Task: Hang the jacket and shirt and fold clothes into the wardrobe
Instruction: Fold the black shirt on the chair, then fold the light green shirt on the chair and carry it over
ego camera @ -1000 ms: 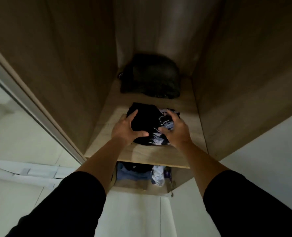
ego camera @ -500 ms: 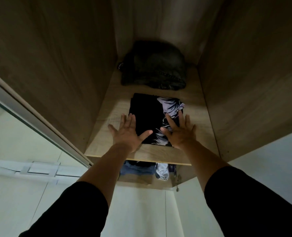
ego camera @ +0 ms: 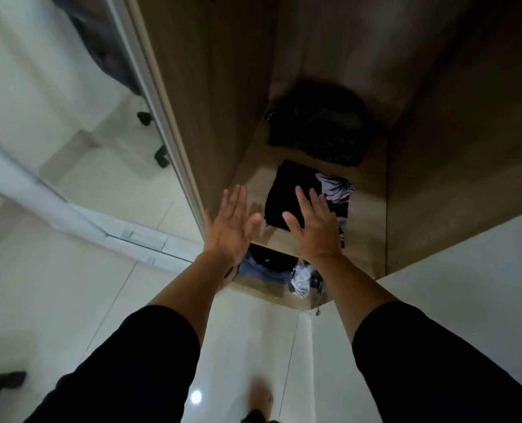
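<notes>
A folded black shirt with a pale print (ego camera: 296,190) lies on the wooden wardrobe shelf (ego camera: 366,218). Behind it at the back of the shelf sits a dark folded garment (ego camera: 317,123). My right hand (ego camera: 313,225) hovers in front of the black shirt with fingers straight and spread, holding nothing. Left of the shirt, near the shelf's front edge, my left hand (ego camera: 232,227) is also flat and empty. More clothes, among them blue denim (ego camera: 262,270) and a white piece (ego camera: 302,277), lie on the shelf below.
The wardrobe's wooden side walls (ego camera: 210,96) stand to the left and right of the shelf. A mirrored sliding door (ego camera: 70,102) is on the left, its frame close to my left hand. Pale floor tiles (ego camera: 253,346) lie below. A dark handle (ego camera: 3,386) shows bottom left.
Both hands have let go of the black shirt and drawn back from it, fingers now spread. The shirt stays flat on the shelf. My view has swung left and pulled back.
</notes>
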Available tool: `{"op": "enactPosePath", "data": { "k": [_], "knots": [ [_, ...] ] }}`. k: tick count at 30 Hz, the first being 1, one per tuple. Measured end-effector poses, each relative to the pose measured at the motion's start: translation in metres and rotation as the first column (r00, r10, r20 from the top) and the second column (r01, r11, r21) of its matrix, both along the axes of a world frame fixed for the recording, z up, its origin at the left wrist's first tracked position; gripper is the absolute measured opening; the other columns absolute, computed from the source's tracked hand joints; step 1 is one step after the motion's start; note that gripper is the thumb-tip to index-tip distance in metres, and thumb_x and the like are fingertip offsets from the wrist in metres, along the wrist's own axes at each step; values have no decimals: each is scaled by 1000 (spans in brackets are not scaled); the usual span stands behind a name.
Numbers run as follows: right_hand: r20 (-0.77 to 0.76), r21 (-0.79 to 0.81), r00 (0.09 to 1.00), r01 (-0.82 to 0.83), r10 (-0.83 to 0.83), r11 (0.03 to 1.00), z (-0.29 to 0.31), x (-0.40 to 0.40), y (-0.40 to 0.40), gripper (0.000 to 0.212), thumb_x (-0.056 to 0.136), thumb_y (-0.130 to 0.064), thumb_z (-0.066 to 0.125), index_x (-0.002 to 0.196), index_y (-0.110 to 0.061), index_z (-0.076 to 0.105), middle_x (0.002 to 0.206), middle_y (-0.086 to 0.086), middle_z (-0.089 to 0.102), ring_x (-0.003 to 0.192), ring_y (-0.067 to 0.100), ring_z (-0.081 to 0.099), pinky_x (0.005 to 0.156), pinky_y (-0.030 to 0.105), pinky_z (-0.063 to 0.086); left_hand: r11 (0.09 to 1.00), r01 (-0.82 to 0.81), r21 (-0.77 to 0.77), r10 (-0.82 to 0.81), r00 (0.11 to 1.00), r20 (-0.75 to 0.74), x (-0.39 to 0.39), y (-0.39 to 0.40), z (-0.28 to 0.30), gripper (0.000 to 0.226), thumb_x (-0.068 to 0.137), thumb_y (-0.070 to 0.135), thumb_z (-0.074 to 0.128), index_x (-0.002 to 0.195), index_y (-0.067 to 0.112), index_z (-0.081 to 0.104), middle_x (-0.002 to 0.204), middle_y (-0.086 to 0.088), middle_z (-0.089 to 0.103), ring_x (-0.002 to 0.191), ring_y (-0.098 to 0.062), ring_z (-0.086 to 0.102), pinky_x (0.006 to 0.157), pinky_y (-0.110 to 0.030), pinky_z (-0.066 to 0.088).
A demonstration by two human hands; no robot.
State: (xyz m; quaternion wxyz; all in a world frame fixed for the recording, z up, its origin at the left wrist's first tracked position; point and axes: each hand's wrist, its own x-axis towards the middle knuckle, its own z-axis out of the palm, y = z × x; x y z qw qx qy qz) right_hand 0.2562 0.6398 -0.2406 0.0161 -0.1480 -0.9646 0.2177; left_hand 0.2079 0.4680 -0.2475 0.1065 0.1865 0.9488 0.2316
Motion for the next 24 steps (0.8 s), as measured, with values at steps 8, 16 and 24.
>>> {"op": "enactPosePath", "data": {
  "k": [8, 16, 24],
  "knots": [
    [-48, -44, 960, -277, 274, 960, 84, 12, -119, 59, 96, -53, 29, 150, -33, 13, 159, 2, 13, 147, 20, 6, 117, 48, 15, 994, -105, -37, 102, 992, -78, 58, -132, 68, 73, 85, 63, 1, 147, 28, -12, 156, 12, -14, 139, -4, -21, 117, -49, -5],
    [-132, -70, 831, -551, 540, 831, 137, 49, -303, 59, 97, -52, 29, 150, -31, 14, 157, 4, 19, 146, 21, 13, 116, 48, 18, 884, -465, -47, 454, 878, -150, 155, -331, 139, 77, 81, 64, -1, 147, 26, -13, 156, 11, -15, 143, -8, -14, 116, -48, -3],
    [-149, -136, 568, -823, 809, 552, 158, 116, -534, 60, 97, -51, 30, 150, -30, 13, 158, 3, 17, 146, 19, 12, 117, 46, 16, 545, -831, -110, 797, 554, -239, 301, -546, 172, 63, 97, 49, 16, 150, 22, -7, 158, 8, -10, 145, -10, -9, 115, -50, 1]
  ]
}}
